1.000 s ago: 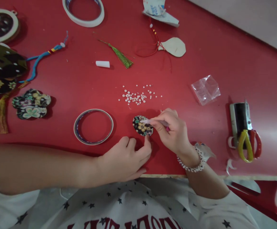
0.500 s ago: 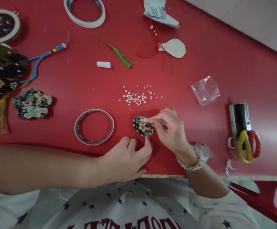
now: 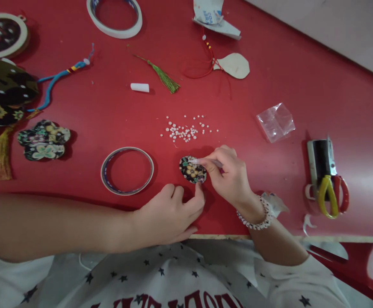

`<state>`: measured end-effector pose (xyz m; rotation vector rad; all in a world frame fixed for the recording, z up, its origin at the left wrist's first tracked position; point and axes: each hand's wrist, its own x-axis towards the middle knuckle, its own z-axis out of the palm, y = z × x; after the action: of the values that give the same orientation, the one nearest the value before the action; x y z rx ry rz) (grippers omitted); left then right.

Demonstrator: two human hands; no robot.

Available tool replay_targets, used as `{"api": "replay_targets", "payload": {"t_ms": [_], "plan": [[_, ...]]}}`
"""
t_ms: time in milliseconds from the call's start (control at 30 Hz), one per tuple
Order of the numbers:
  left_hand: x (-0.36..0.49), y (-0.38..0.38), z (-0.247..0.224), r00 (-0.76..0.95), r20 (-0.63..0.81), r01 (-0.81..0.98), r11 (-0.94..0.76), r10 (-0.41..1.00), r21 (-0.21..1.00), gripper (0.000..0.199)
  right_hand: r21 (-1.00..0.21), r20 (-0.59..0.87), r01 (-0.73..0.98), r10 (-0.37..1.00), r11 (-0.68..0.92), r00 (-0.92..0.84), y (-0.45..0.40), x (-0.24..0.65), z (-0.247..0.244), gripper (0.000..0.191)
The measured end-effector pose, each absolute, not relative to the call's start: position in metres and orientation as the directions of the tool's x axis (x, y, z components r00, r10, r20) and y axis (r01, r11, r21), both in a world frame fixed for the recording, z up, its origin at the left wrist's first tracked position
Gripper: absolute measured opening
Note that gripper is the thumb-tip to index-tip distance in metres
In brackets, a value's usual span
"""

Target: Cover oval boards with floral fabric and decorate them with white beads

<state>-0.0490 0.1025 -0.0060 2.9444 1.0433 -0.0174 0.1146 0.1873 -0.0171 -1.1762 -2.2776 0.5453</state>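
A small oval piece (image 3: 192, 172) covered in dark floral fabric lies flat on the red table. My left hand (image 3: 170, 214) rests at the table's front edge, its index fingertip touching the oval's lower rim. Its thumb is apart and the other fingers are bent, with nothing seen in them. Between thumb and fingers, my right hand (image 3: 229, 173) pinches a slim, translucent whitish tube (image 3: 218, 163). The tube's tip is over the upper part of the oval; whether it touches is too small to tell. Just beyond lie many tiny white half-pearl beads (image 3: 183, 131).
Tape rolls (image 3: 127, 171) lie left and at the back. A white cap (image 3: 140, 87), green tassel (image 3: 164, 77), clear plastic bag (image 3: 275, 122) and scissors (image 3: 329, 192) surround the work. A flower-shaped fabric piece (image 3: 44, 140) is at left. A red cord (image 3: 202, 75) lies farther back.
Hardly anything differs. The tube tip in my right hand has shifted very slightly right over the oval; my left hand has stayed in place.
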Motion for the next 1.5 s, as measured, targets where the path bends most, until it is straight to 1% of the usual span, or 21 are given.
{"api": "replay_targets", "payload": {"t_ms": [167, 400, 600, 833, 1000, 1100, 1233, 1400, 1500], "plan": [[-0.049, 0.102, -0.006, 0.773, -0.018, 0.634, -0.773, 0.634, 0.019, 0.053, -0.527, 0.269, 0.644, 0.827, 0.555, -0.493, 0.186, 0.114, -0.017, 0.021], [-0.049, 0.102, -0.006, 0.772, -0.011, 0.635, -0.772, 0.635, 0.021, 0.052, -0.398, 0.286, 0.706, 0.811, 0.585, -0.511, 0.184, 0.112, -0.015, 0.024], [-0.049, 0.102, -0.006, 0.767, -0.015, 0.641, -0.767, 0.641, 0.033, 0.05, -0.369, 0.255, 0.727, 0.815, 0.579, -0.52, 0.183, 0.113, -0.012, 0.025], [-0.048, 0.101, -0.007, 0.764, -0.022, 0.645, -0.763, 0.645, 0.05, 0.049, -0.321, 0.223, 0.721, 0.789, 0.614, -0.573, 0.18, 0.114, -0.005, 0.023], [-0.049, 0.102, -0.008, 0.775, -0.006, 0.632, -0.773, 0.632, 0.062, 0.046, -0.214, 0.185, 0.734, 0.764, 0.645, -0.618, 0.178, 0.109, 0.005, 0.027], [-0.051, 0.103, -0.009, 0.79, 0.017, 0.611, -0.79, 0.612, 0.055, 0.05, -0.134, 0.139, 0.731, 0.743, 0.669, -0.655, 0.179, 0.103, 0.016, 0.028], [-0.051, 0.103, -0.01, 0.793, 0.026, 0.607, -0.793, 0.609, 0.051, 0.052, -0.041, 0.054, 0.71, 0.711, 0.703, -0.701, 0.18, 0.093, 0.03, 0.025], [-0.052, 0.102, -0.013, 0.785, 0.093, 0.611, -0.79, 0.612, 0.047, 0.047, 0.059, 0.01, 0.703, 0.704, 0.709, -0.71, 0.182, 0.077, 0.04, 0.021], [-0.052, 0.101, -0.014, 0.777, 0.112, 0.616, -0.785, 0.619, 0.064, 0.046, 0.089, -0.022, 0.69, 0.694, 0.718, -0.719, 0.182, 0.07, 0.044, 0.021]]}}
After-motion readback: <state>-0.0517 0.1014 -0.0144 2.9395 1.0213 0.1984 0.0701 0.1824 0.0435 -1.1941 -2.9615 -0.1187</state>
